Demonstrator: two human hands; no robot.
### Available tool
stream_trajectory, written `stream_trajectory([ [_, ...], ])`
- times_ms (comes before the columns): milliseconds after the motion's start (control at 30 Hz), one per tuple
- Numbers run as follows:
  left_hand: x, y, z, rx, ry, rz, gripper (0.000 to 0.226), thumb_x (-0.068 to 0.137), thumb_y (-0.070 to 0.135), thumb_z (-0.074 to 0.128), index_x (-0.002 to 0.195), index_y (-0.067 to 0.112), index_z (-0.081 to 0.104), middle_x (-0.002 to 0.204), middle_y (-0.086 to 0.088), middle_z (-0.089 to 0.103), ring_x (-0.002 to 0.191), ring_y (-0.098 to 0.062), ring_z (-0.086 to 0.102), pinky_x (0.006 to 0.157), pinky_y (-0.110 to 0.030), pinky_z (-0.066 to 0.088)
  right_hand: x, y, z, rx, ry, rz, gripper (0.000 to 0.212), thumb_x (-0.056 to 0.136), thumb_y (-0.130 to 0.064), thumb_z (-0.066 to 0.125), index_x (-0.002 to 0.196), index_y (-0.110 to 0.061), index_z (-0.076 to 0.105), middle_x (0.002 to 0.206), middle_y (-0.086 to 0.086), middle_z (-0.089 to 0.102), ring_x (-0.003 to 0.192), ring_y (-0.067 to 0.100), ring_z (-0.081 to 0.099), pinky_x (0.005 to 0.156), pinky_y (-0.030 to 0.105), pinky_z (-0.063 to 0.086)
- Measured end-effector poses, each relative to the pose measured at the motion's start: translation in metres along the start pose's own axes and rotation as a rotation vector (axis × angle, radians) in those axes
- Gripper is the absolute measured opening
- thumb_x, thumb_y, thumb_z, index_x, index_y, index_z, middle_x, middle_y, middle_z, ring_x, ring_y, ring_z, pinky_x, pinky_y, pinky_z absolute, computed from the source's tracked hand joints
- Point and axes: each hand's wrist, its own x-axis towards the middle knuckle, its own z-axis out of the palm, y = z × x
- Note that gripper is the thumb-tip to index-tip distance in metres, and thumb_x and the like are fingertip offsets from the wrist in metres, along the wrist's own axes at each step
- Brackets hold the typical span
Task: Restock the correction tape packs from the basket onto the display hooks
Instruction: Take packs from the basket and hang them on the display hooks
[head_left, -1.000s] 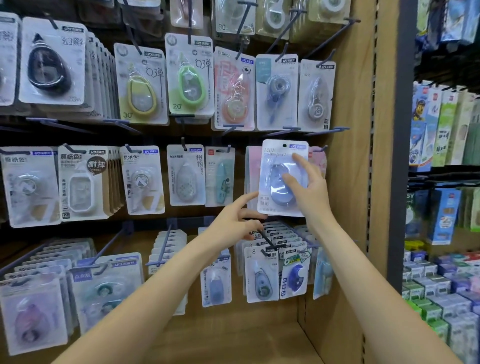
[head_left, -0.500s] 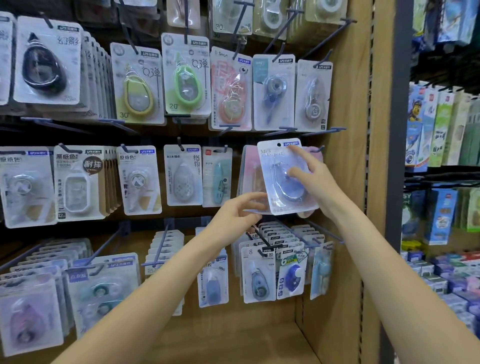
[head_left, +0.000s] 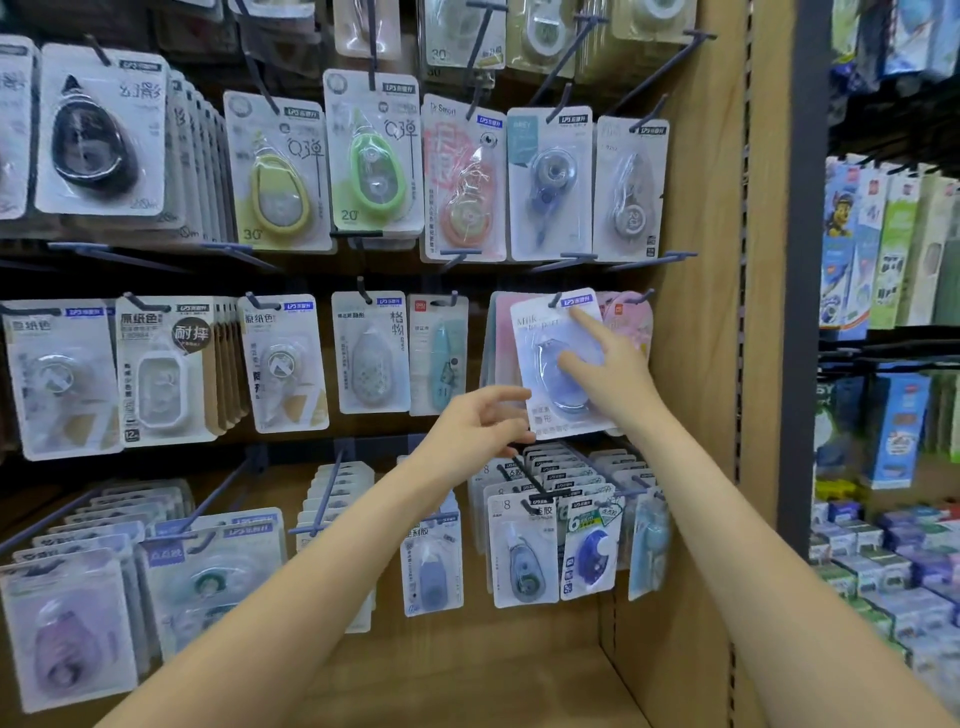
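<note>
My left hand hangs just below and to the left of the pack, fingers loosely spread and curved; its fingertips come right up to the pack's lower left corner, though I cannot tell whether they touch it or only hover beside it. It grips nothing.

To the right of that hand and a little above it is the blue correction tape pack, the one I am hanging. Its long axis runs up and down, tilted slightly so that the top leans left and the bottom edge kicks out toward my right wrist. The hang hole at its top edge sits at the tip of the hook, directly above my right hand; from here I judge the pack is on the hook or nearly so, but the hole itself is too small to read.

My right hand lies flat on the pack's face, forefinger stretched up toward the top edge near the hook, the other fingers pressing on the blister. It is clearly the nearer hand and the one steering. A pink pack peeks out behind, just beyond my right fingers.

What matters next is pushing the top edge straight back along the hook.
</note>
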Motion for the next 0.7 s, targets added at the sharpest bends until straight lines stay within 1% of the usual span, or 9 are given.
stream_trajectory([
  [100, 0.001, -0.005, -0.003, 0.065, -0.032, -0.06, 0.039, 0.092, 0.01, 0.053, 0.13, 0.018, 0.049, 0.125, -0.001, 0.057, 0.105, -0.014, 0.061, 0.08, -0.019, 0.052, 0.017, -0.001, 0.012, -0.14, -0.123, 0.099, 0.061, 0.09, -0.036, 0.046, 0.147, -0.032, 0.024, 0.145, 0.019, 0.036, 0.127, 0.034, 0.04, 0.101, 0.039, 0.033],
  [167, -0.002, -0.011, -0.011, 0.186, 0.0, -0.038, 0.038, 0.092, 0.01, 0.052, 0.129, 0.018, 0.051, 0.125, 0.001, 0.058, 0.106, -0.011, 0.059, 0.085, -0.019, 0.05, 0.022, -0.004, 0.021, -0.35, -0.119, 0.174, 0.058, 0.094, -0.031, 0.044, 0.148, -0.033, 0.023, 0.151, 0.02, 0.018, 0.136, 0.037, 0.026, 0.108, 0.043, 0.025],
  [233, -0.009, -0.02, -0.022, 0.338, 0.099, 0.022, 0.034, 0.092, 0.009, 0.05, 0.125, 0.019, 0.055, 0.12, 0.006, 0.06, 0.101, -0.005, 0.056, 0.082, -0.01, 0.044, 0.007, -0.01, 0.032, -0.554, 0.08, 0.122, 0.047, 0.092, -0.021, 0.049, 0.138, -0.023, 0.042, 0.15, 0.017, 0.017, 0.135, 0.037, 0.02, 0.108, 0.047, 0.022],
  [267, -0.014, -0.026, -0.029, 0.389, 0.162, 0.049, 0.033, 0.092, 0.008, 0.05, 0.122, 0.019, 0.057, 0.114, 0.008, 0.06, 0.097, -0.002, 0.055, 0.077, -0.005, 0.042, -0.006, -0.012, 0.041, -0.539, 0.214, 0.046, 0.039, 0.089, -0.016, 0.051, 0.128, -0.018, 0.052, 0.147, 0.018, 0.022, 0.133, 0.038, 0.023, 0.105, 0.049, 0.024],
  [333, -0.033, -0.038, -0.046, 0.447, 0.303, 0.09, 0.028, 0.092, 0.007, 0.05, 0.114, 0.02, 0.061, 0.103, 0.012, 0.059, 0.091, 0.003, 0.055, 0.071, -0.002, 0.041, -0.037, -0.018, 0.063, -0.311, 0.378, -0.099, 0.029, 0.083, -0.006, 0.054, 0.111, -0.011, 0.061, 0.136, 0.019, 0.034, 0.125, 0.038, 0.031, 0.101, 0.05, 0.031],
  [367, -0.046, -0.043, -0.057, 0.456, 0.386, 0.111, 0.026, 0.091, 0.005, 0.051, 0.109, 0.02, 0.063, 0.099, 0.013, 0.059, 0.088, 0.004, 0.055, 0.072, -0.002, 0.042, -0.054, -0.026, 0.077, -0.176, 0.392, -0.162, 0.027, 0.081, -0.003, 0.054, 0.106, -0.009, 0.062, 0.132, 0.018, 0.037, 0.122, 0.035, 0.034, 0.1, 0.047, 0.034],
  [467, -0.103, -0.063, -0.095, 0.424, 0.635, 0.126, 0.029, 0.087, -0.002, 0.05, 0.092, 0.024, 0.061, 0.088, 0.014, 0.061, 0.085, 0.0, 0.058, 0.072, -0.004, 0.042, -0.104, -0.063, 0.127, 0.022, 0.24, -0.316, 0.024, 0.082, 0.0, 0.057, 0.104, -0.008, 0.061, 0.126, 0.014, 0.038, 0.119, 0.025, 0.036, 0.099, 0.024, 0.03],
  [567, -0.186, -0.091, -0.138, 0.427, 0.827, -0.006, 0.029, 0.085, -0.004, 0.047, 0.088, 0.021, 0.061, 0.085, 0.007, 0.064, 0.081, -0.009, 0.061, 0.069, -0.015, 0.044, -0.158, -0.108, 0.187, 0.158, 0.019, -0.45, 0.023, 0.082, 0.001, 0.056, 0.103, -0.007, 0.061, 0.122, 0.013, 0.04, 0.11, 0.013, 0.037, 0.093, 0.002, 0.022],
  [700, -0.343, -0.153, -0.188, 0.52, 1.033, -0.312, 0.024, 0.079, -0.004, 0.049, 0.087, 0.011, 0.066, 0.082, 0.003, 0.065, 0.077, -0.012, 0.059, 0.07, -0.016, 0.042, -0.269, -0.148, 0.29, 0.232, -0.459, -0.502, 0.026, 0.078, -0.003, 0.052, 0.102, -0.005, 0.061, 0.115, 0.015, 0.044, 0.108, 0.023, 0.045, 0.091, 0.014, 0.027],
])
